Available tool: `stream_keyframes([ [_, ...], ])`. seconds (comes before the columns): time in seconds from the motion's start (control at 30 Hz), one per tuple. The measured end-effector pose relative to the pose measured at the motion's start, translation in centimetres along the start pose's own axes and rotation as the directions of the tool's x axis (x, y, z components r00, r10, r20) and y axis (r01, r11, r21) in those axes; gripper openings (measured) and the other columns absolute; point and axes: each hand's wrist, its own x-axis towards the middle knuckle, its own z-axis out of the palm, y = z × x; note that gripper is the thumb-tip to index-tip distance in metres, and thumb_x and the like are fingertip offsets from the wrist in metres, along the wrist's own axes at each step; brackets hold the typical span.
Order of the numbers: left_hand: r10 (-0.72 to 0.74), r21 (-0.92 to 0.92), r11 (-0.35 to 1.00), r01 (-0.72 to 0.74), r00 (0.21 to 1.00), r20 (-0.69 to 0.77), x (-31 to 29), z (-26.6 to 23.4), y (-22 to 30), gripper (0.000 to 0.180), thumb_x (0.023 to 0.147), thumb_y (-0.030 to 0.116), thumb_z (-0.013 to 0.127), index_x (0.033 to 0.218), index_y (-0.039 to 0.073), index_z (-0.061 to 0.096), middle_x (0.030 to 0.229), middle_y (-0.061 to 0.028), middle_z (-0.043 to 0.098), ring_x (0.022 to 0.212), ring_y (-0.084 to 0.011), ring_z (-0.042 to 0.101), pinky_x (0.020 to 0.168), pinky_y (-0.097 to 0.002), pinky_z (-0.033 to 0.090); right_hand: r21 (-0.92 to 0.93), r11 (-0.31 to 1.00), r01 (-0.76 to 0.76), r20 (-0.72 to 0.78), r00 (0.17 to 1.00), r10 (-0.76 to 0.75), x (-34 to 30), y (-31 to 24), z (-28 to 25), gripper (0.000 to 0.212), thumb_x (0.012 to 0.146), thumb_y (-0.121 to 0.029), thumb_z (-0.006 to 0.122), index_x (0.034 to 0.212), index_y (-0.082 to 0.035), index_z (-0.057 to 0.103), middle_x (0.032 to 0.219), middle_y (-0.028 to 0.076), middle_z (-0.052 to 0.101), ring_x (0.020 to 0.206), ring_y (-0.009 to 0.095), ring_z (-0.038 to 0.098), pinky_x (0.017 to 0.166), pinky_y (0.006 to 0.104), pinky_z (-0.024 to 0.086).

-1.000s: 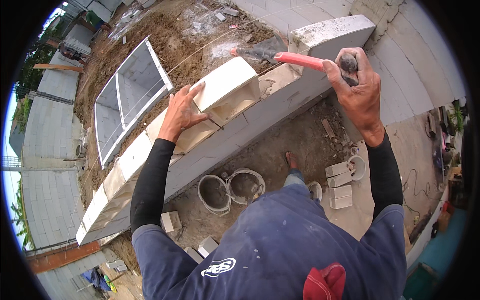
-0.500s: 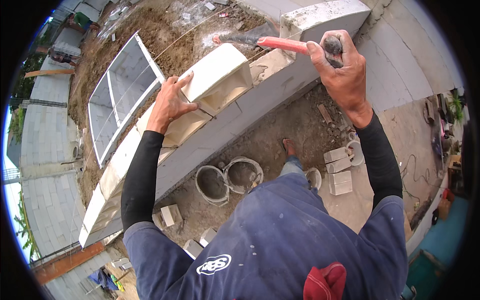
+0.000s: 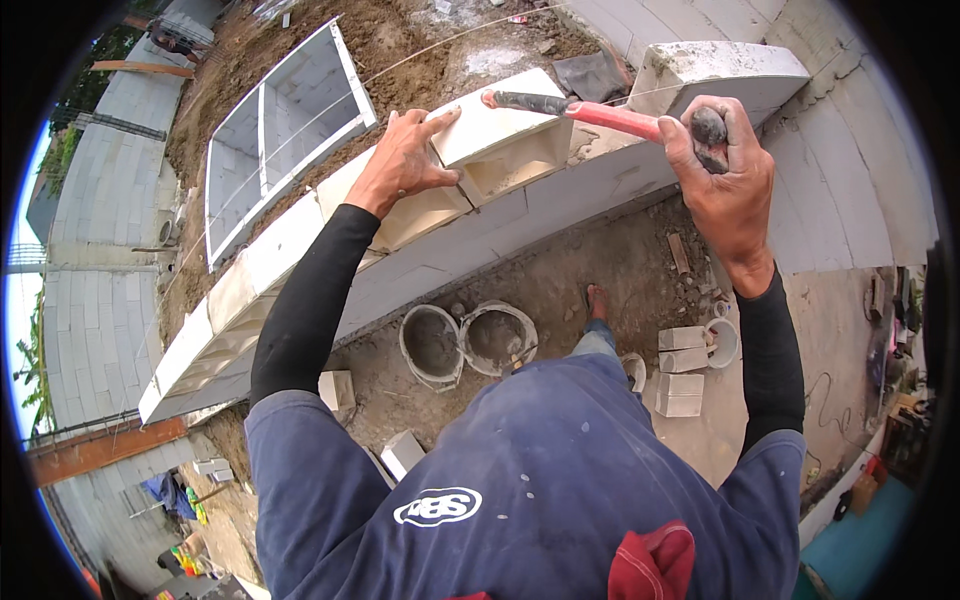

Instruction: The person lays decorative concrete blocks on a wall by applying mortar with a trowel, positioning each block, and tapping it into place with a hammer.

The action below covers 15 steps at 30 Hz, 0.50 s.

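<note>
My right hand [image 3: 722, 185] is closed round the head end of a hammer [image 3: 630, 120], whose dark round face shows beside my fingers. Its red shaft and black grip point left, with the grip's end over the top of a pale hollow block [image 3: 500, 112]. I cannot tell whether that end touches the block. My left hand [image 3: 408, 165] lies with fingers spread at the joint between this block and its left neighbour [image 3: 415, 215]. The thumb is at the near side. Both blocks form part of the top row of a low wall [image 3: 500, 220].
A taut string [image 3: 420, 62] crosses above the wall. Beyond it a white divided frame [image 3: 262, 140] leans by bare soil. Another block [image 3: 720, 65] sits at the wall's right end. Below stand two mortar buckets [image 3: 430, 345], stacked blocks [image 3: 680, 395] and a white bucket [image 3: 722, 342].
The hammer's grip end has come from the block's far edge to over its top. My view has shifted, moving the wall rightward. My left hand stays at the block joint.
</note>
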Motion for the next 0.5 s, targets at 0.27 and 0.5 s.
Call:
stream_keyframes([
  [0.27, -0.091, 0.153, 0.985, 0.080, 0.994, 0.066, -0.2, -0.3, 0.6, 0.094, 0.061, 0.046, 0.087, 0.146, 0.014, 0.058, 0.128, -0.0174, 0.060, 0.122, -0.0350, 0.059, 0.122, -0.0655, 0.017, -0.033, 0.993, 0.112, -0.001, 0.994, -0.112, -2.2, -1.9, 2.6, 0.023, 0.092, -0.013, 0.079, 0.102, -0.006, 0.059, 0.072, 0.003, 0.064, 0.059, 0.010, 0.061, 0.057, 0.0263, 0.051],
  [0.5, -0.007, 0.073, 0.997, 0.009, 1.000, -0.028, -0.2, 0.4, -0.1, 0.092, 0.062, 0.042, 0.086, 0.146, 0.018, 0.059, 0.114, -0.0159, 0.060, 0.112, -0.0364, 0.061, 0.121, -0.0683, 0.020, 0.007, 0.999, 0.032, -0.029, 0.999, -0.032, -1.7, -0.7, 1.8, 0.023, 0.093, -0.015, 0.078, 0.102, -0.005, 0.060, 0.072, 0.003, 0.063, 0.060, 0.009, 0.058, 0.058, 0.0257, 0.051],
])
